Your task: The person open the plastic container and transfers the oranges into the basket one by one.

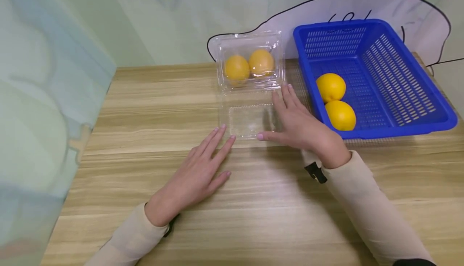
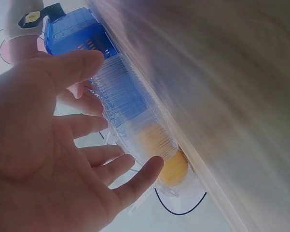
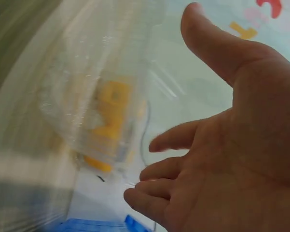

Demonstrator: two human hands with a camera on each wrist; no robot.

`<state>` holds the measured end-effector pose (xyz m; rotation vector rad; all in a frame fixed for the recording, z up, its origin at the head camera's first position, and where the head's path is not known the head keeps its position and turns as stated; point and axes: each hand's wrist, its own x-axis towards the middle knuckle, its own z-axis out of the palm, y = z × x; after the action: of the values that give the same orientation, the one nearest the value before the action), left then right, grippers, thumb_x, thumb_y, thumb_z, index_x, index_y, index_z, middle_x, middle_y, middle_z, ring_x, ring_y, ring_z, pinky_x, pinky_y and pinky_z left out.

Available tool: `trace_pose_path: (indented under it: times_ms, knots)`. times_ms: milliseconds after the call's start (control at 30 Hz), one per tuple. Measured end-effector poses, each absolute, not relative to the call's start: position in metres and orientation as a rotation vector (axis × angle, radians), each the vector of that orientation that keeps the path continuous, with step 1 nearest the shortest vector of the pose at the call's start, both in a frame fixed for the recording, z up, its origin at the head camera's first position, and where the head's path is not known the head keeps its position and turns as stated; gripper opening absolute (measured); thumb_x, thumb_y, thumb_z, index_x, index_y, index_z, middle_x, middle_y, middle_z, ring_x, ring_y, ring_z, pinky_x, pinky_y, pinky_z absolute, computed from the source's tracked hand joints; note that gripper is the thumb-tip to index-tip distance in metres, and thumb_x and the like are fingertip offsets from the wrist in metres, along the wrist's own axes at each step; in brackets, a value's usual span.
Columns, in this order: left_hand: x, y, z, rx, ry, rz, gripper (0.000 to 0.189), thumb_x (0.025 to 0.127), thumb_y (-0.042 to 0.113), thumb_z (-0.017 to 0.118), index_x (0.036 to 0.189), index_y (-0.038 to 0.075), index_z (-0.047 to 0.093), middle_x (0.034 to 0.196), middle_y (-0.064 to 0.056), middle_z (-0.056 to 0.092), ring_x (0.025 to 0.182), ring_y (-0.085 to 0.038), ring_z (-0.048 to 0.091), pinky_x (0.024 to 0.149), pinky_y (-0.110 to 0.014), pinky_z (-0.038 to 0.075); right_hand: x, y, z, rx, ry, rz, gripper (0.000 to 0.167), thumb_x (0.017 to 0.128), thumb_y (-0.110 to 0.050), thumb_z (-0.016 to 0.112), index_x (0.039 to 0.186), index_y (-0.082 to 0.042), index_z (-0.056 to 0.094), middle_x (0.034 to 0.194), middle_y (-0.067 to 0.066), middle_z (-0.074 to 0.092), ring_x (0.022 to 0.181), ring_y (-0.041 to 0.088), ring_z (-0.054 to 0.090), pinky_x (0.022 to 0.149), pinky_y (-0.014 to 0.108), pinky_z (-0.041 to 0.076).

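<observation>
A clear plastic container lies at mid-table with nothing visible inside its near part. Behind it, two oranges show through more clear plastic. My left hand is near the container's front left corner, palm down, fingers extended and spread. My right hand is at the container's right side, its thumb by the front edge and its straight fingers reaching along the side. Both palms hold nothing in the wrist views, where the plastic's ribbed wall stands beyond the left fingers.
A blue slatted basket stands close on the right, holding two oranges against its left wall. A printed curtain hangs behind the wooden table, and another printed sheet borders its left side.
</observation>
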<state>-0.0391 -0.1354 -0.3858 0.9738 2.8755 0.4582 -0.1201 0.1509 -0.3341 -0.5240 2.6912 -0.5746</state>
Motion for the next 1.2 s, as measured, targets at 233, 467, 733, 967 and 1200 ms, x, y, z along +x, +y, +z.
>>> trace_pose_path:
  times_ms: [233,467,733,967,1200]
  knots:
    - [-0.039,-0.136,-0.385,0.979,2.885,0.450,0.083,0.103,0.032,0.070,0.170,0.011,0.024,0.178,-0.017,0.011,0.162,-0.039,0.020,0.116,-0.066,0.041,-0.126,0.152,-0.344,-0.522,2.692,-0.506,0.125,0.092,-0.060,0.076,0.167,0.007,0.003,0.173,0.030,-0.013,0.162,0.043,-0.012,0.131,0.057,0.004]
    - [-0.040,-0.136,-0.386,0.991,2.895,0.454,0.083,0.103,0.032,0.070,0.169,0.009,0.026,0.177,-0.018,0.013,0.161,-0.039,0.023,0.118,-0.063,0.039,-0.129,0.153,-0.347,-0.534,2.671,-0.526,0.125,0.091,-0.061,0.077,0.167,0.007,0.004,0.173,0.029,-0.013,0.163,0.041,-0.009,0.131,0.056,0.007]
    - [-0.052,-0.131,-0.377,1.006,2.938,0.493,0.066,0.104,0.034,0.069,0.160,0.008,0.046,0.168,-0.023,0.036,0.145,-0.045,0.048,0.111,-0.064,0.045,-0.130,0.156,-0.346,-0.490,2.640,-0.577,0.120,0.096,-0.064,0.069,0.167,0.005,0.002,0.173,0.027,-0.016,0.163,0.042,-0.002,0.129,0.059,0.018]
    - [-0.074,-0.123,-0.366,1.001,2.972,0.557,0.044,0.103,0.034,0.071,0.137,0.007,0.065,0.142,-0.018,0.059,0.125,-0.041,0.062,0.103,-0.059,0.051,-0.129,0.156,-0.347,-0.457,2.651,-0.603,0.114,0.098,-0.060,0.069,0.168,0.005,0.006,0.173,0.028,-0.013,0.163,0.044,0.002,0.128,0.060,0.019]
    - [-0.099,-0.118,-0.362,0.898,2.972,0.557,0.070,0.109,0.044,0.058,0.162,0.003,0.039,0.167,-0.024,0.035,0.152,-0.041,0.039,0.121,-0.060,0.037,-0.131,0.152,-0.348,-0.440,2.653,-0.610,0.114,0.097,-0.058,0.071,0.168,0.005,0.009,0.173,0.028,-0.012,0.162,0.045,0.003,0.128,0.061,0.020]
